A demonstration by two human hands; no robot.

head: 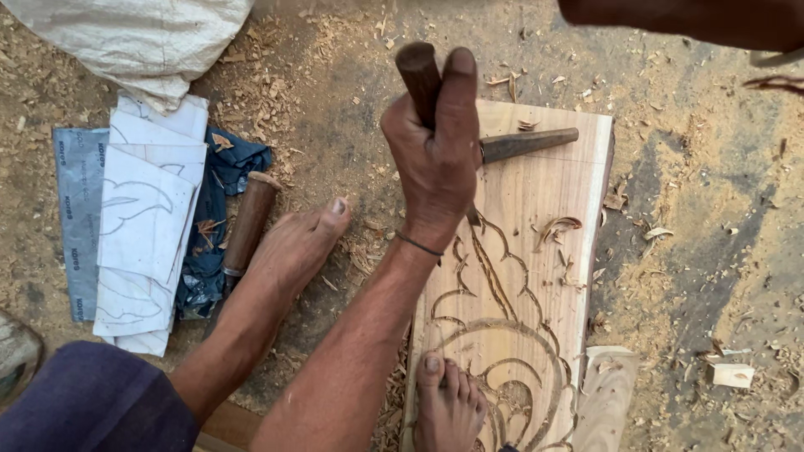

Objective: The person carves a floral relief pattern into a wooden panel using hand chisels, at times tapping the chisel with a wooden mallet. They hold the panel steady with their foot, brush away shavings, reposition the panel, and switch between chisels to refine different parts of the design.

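The person's arms are bare from elbow to fingers, with no sleeves and no gloves; just behind the left grip [435,159] a thin dark band [419,244] circles the wrist; both feet are bare, one foot [295,244] beside that grip, the other foot [450,406] well below it; dark blue-purple cloth [88,402] covers the leg at the lower left; no rings show.

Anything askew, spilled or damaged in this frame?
Nothing looks damaged. Wood shavings litter the dirt ground, and a spare chisel lies loose across the carved plank behind the left hand.
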